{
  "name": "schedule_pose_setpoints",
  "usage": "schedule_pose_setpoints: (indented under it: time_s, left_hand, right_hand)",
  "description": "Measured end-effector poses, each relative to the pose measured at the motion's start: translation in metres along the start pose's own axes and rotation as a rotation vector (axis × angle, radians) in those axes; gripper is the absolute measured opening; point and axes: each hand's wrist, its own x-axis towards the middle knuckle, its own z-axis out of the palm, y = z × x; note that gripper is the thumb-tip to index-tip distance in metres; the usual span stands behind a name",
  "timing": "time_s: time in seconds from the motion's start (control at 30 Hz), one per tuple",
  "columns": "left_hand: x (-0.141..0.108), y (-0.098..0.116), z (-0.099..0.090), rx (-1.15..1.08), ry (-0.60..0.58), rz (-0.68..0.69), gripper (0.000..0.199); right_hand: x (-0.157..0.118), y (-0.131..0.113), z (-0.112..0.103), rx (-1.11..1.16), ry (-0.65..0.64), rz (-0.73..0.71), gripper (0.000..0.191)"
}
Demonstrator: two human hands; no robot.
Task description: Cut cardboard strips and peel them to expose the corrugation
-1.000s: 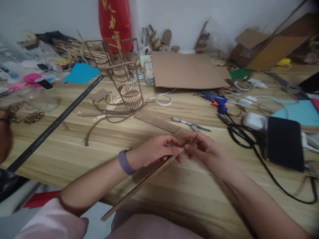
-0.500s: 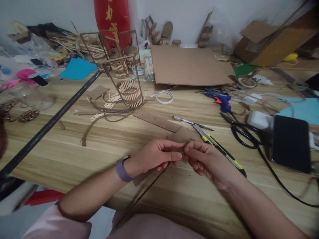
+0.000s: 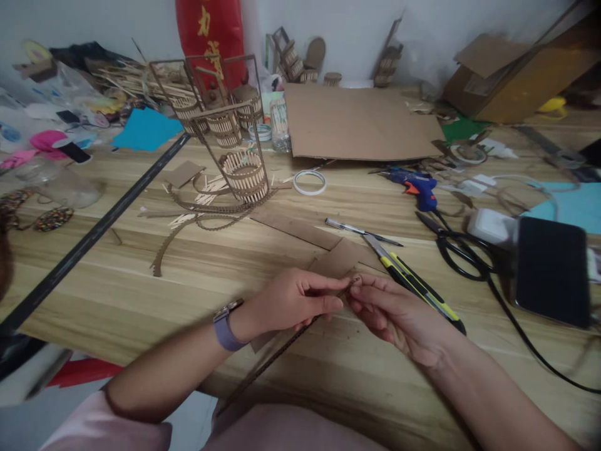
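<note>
Your left hand pinches the strip near its top end, low over the table; your right hand grips the tip. Keep both pinches close together, clear of the knife

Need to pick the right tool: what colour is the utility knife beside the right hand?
Yellow and black utility knife, head view.
</note>
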Motion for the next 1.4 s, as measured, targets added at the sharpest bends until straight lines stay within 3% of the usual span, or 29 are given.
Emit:
schedule_pose_setpoints:
  time_s: [0.5,0.83,1.17,1.4]
  left_hand:
    - [-0.0039,-0.0002,0.0070,0.082,0.009,0.048,0.040]
    - [0.0008,-0.0059,0.0021,-0.092,-0.041,0.024,0.048]
    - [-0.0024,-0.0025,0.0038,0.037,-0.014,-0.006,0.046]
    - [-0.0041,-0.0031,0.0050,0.127,-0.020,0.063,0.041]
  right_hand:
    - [0.0014,0.0075,0.0031,0.003,-0.006,0.004,0.035]
    - [-0.0040,0.0036,0.0067,0.009,0.028,-0.030,0.047]
    - [-0.0025,0.0061,0.0015,-0.084,-0.002,-0.046,0.046]
    - [-0.0026,0.0079,0.0049,-0.087,0.022,-0.026,0.045]
